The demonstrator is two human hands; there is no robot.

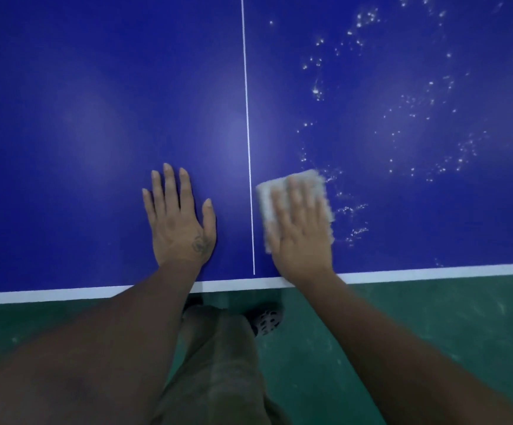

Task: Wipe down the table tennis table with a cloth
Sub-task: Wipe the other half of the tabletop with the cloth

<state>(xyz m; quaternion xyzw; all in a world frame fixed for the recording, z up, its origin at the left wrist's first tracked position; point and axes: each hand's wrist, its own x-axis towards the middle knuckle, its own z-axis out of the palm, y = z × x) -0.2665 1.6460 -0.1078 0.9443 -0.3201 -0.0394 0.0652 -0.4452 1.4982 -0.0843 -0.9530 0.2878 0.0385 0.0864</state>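
Observation:
The blue table tennis table (95,118) fills the upper part of the head view, split by a thin white centre line (247,133). My right hand (302,231) presses flat on a folded white cloth (267,200), just right of the line and close to the near edge. The cloth and hand look blurred. My left hand (178,216) lies flat on the table left of the line, fingers spread, holding nothing. White droplets or specks (402,118) are scattered over the right half of the table.
The white border stripe (65,294) marks the table's near edge. Below it lies a green floor (433,317). My legs in brownish trousers (218,363) and a dark perforated shoe (266,322) stand under the edge.

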